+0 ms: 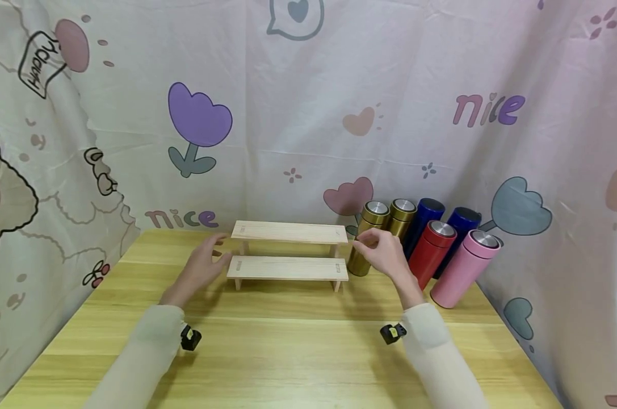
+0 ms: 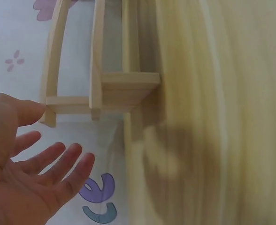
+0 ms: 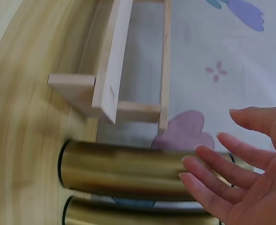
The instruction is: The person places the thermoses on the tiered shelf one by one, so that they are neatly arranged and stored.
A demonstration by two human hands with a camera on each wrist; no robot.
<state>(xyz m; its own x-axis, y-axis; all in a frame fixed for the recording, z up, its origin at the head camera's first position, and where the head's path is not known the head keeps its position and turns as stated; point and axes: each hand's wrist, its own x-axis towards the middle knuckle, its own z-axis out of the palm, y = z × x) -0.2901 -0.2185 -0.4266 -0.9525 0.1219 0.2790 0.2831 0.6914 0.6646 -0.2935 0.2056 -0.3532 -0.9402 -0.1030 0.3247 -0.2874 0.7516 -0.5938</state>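
A two-tier wooden shelf (image 1: 288, 268) stands on the table, its upper board set behind and above the lower one. Off its left end is my left hand (image 1: 200, 268), fingers loosely bent and holding nothing. In the left wrist view the thumb of this hand (image 2: 32, 173) comes close to the upper board's end; whether it touches is hard to tell. My right hand (image 1: 386, 253) hovers by the shelf's right end, in front of a gold thermos (image 1: 359, 262). The right wrist view has its fingers (image 3: 213, 161) spread and relaxed over that gold thermos, with nothing gripped.
Behind and right of my right hand stand another gold thermos (image 1: 403, 211), two blue thermoses (image 1: 424, 218), a red thermos (image 1: 431, 253) and a pink thermos (image 1: 464, 272). A printed curtain (image 1: 288, 113) hangs behind the wooden table (image 1: 288, 352).
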